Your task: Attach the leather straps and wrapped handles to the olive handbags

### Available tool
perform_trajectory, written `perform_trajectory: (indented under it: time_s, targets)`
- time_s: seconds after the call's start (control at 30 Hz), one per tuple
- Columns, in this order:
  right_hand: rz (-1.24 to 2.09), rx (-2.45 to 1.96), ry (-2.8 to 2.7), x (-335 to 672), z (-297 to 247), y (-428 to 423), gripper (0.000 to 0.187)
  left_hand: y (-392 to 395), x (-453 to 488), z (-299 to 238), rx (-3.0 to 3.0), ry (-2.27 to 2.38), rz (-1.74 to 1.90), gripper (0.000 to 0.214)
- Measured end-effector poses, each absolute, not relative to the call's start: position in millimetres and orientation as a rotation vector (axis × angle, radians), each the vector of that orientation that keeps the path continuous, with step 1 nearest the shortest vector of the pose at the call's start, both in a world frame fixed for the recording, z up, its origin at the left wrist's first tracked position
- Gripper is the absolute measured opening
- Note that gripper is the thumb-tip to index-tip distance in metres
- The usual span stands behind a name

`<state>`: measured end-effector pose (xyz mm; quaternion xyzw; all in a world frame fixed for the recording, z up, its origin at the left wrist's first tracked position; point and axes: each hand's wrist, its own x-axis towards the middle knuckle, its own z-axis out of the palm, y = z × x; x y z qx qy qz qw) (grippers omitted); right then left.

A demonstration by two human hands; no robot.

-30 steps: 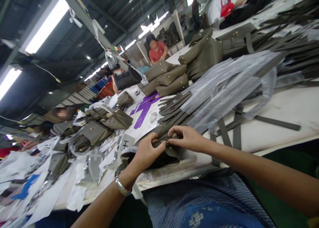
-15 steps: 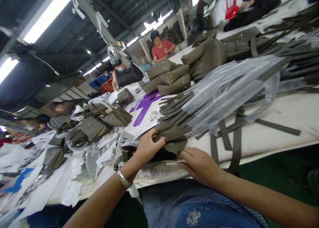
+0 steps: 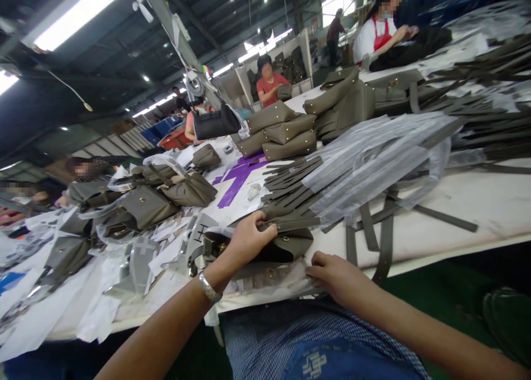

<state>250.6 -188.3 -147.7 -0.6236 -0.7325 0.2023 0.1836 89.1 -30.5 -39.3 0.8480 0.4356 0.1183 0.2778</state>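
Note:
An olive-brown handbag (image 3: 295, 246) lies on its side at the front edge of the table, its dark mouth facing me. My left hand (image 3: 249, 239) is closed on the bag's upper edge, thumb and fingers pinching the leather. Just right of the bag, my right hand (image 3: 335, 275) has its fingers curled together at the end of a crumpled translucent plastic film (image 3: 280, 276). That film stretches along the table below the bag's opening. Gold-coloured fittings show on the bag, and my left forearm hides part of its left end.
Strap strips (image 3: 290, 186) and plastic-wrapped straps (image 3: 373, 159) lie beyond the bag. Stacked olive bags (image 3: 290, 131) stand farther back. More bags (image 3: 145, 208) and paper scraps cover the left side. Several people work around the table, one in a red top (image 3: 269, 87).
My right hand has moved slightly right, away from the bag, and the plastic film now shows stretched below it. My left hand keeps its hold on the bag. The camera view has shifted a little.

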Motion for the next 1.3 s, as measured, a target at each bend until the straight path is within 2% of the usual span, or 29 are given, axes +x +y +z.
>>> perform_trajectory:
  time_s: [0.13,0.17,0.3,0.37,0.43,0.5,0.67,0.77,0.93,1.3]
  targets:
    - [1.098,-1.399,-1.534,292.7,-136.4,-233.2,0.019,-31.5,87.3,-38.9,2.28,1.141,0.316,0.021]
    - [1.167,-1.345,-1.319,298.3,-136.1,-242.4,0.023,-31.2,87.2,-39.1,2.284,1.139,0.315,0.021]
    - [1.22,-1.021,-0.584,291.6,-135.7,-256.2,0.054,-31.3,87.9,-40.2,2.318,1.15,0.327,0.022]
    - [1.274,-0.918,-0.497,277.8,-128.8,-249.1,0.047,-33.4,87.6,-40.3,2.328,1.163,0.336,0.021]
    - [1.301,-0.946,-0.532,264.7,-116.8,-236.8,0.032,-37.2,86.6,-39.9,2.337,1.173,0.336,0.021]
    - [1.244,-1.051,-0.665,254.7,-103.2,-223.1,0.028,-42.0,85.3,-39.1,2.356,1.18,0.334,0.021]
    - [0.663,-1.397,-1.118,237.6,-84.7,-196.1,0.02,-51.8,84.2,-37.8,2.415,1.196,0.351,0.022]
    - [0.481,-1.455,-1.242,230.0,-87.2,-187.4,0.018,-54.7,84.1,-37.7,2.424,1.202,0.361,0.023]
    - [0.453,-1.538,-1.3,223.6,-91.8,-179.4,0.019,-58.3,81.9,-40.2,2.449,1.213,0.38,0.023]
    - [0.483,-1.647,-1.259,216.3,-88.2,-175.2,0.034,-70.3,77.3,-54.0,2.46,1.146,0.577,0.013]
